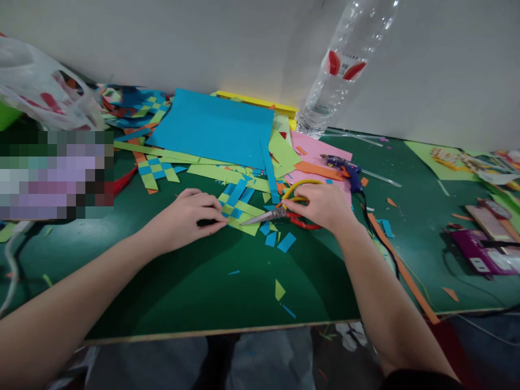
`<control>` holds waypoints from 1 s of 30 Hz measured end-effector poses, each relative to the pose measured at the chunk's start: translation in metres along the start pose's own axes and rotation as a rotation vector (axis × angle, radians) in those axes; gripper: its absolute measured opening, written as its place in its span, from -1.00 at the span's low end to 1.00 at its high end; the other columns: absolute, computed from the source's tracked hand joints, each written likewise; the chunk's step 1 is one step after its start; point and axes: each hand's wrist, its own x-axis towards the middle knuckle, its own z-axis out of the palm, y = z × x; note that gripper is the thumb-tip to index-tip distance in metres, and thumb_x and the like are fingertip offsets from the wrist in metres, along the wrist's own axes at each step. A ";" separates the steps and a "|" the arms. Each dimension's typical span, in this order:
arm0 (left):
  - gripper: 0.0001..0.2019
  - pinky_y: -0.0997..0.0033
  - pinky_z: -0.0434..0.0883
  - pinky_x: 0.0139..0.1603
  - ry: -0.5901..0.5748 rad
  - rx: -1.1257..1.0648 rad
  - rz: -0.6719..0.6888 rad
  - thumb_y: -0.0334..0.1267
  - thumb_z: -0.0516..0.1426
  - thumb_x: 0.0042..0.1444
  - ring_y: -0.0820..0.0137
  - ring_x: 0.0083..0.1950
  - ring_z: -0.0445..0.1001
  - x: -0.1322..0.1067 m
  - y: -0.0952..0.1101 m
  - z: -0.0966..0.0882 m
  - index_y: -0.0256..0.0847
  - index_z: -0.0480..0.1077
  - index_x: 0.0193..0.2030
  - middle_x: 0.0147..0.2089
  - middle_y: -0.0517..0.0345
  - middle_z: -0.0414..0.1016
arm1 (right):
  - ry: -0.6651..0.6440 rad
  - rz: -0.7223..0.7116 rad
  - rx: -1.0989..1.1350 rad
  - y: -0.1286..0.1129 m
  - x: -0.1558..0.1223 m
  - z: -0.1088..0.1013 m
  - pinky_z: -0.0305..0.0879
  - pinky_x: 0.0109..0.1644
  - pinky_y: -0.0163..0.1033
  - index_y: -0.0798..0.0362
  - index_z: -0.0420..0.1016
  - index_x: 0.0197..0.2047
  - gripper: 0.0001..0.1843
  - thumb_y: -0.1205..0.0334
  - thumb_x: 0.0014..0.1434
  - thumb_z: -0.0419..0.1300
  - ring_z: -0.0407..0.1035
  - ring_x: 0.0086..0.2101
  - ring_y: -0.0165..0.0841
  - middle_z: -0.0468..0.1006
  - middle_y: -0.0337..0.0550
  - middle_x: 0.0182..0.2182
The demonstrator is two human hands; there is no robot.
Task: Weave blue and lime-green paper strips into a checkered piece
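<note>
My left hand (193,216) pinches the left edge of a small woven piece of blue and light-green paper strips (233,207), which lies on the table. My right hand (323,203) is closed on the handles of a pair of scissors (270,215) with one yellow and one red loop. The blades point left, their tips over the lower green strip of the woven paper, and look nearly closed. Small blue and green offcuts (286,242) lie just below the blades. Behind both hands lies a large blue paper sheet (215,127).
Another woven piece (154,172) lies left of the blue sheet. A clear water bottle (339,76) stands at the wall. A glue gun (345,169) rests on pink paper (319,146), its cable running forward. A white plastic bag (44,86) and purple box (481,252) flank the green table (195,292).
</note>
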 end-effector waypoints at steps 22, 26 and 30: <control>-0.67 0.16 0.23 0.05 -0.025 0.007 -0.013 -0.04 0.03 0.36 0.32 -0.16 0.51 0.000 0.001 -0.002 -0.04 0.59 -0.25 -0.19 0.14 0.57 | 0.046 0.010 0.036 0.005 0.000 -0.007 -0.06 -0.46 -0.27 0.06 0.54 -0.48 -0.54 -0.14 0.24 0.22 0.39 -0.45 -0.41 0.58 -0.21 -0.50; -0.64 0.19 0.23 0.03 -0.030 0.016 -0.015 -0.01 0.01 0.37 0.33 -0.17 0.51 0.001 0.002 -0.004 -0.03 0.60 -0.25 -0.20 0.15 0.59 | 0.116 0.130 0.054 0.004 0.001 -0.008 0.03 -0.43 -0.27 0.04 0.59 -0.37 -0.57 -0.12 0.29 0.15 0.42 -0.44 -0.39 0.63 -0.18 -0.44; -0.59 0.17 0.22 0.07 -0.024 0.021 -0.020 0.03 -0.02 0.38 0.36 -0.21 0.51 0.000 0.002 -0.004 -0.03 0.60 -0.26 -0.20 0.16 0.60 | 0.154 0.302 0.011 0.003 0.001 -0.005 0.10 -0.41 -0.26 0.03 0.64 -0.27 -0.55 -0.13 0.32 0.10 0.47 -0.42 -0.31 0.67 -0.12 -0.41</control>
